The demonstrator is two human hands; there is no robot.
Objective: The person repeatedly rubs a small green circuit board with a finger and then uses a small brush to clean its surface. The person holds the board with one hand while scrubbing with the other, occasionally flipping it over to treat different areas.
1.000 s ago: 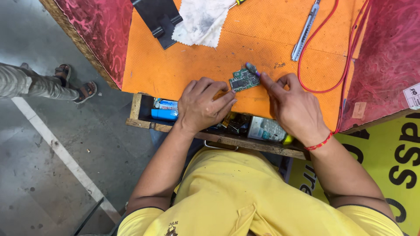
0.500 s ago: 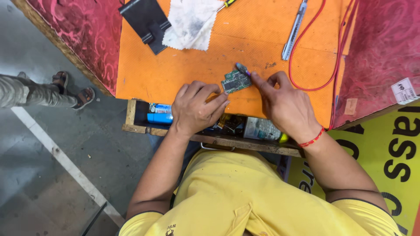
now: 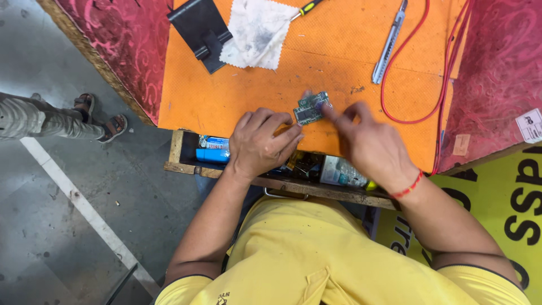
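Right hand [image 3: 370,146] motion-blurred at fingertips; I can't tell whether they press or pinch small green circuit board [image 3: 311,108]. Board detail too small to read. Left hand [image 3: 261,141] fingers curled under, so whatever sits beneath palm is hidden from me. Open drawer [image 3: 180,155] below both hands: contents half covered by wrists, only blue cylinder [image 3: 212,155] clear. Far above right hand, screwdriver [image 3: 307,8] and red wire [image 3: 420,68] cut off by top edge.
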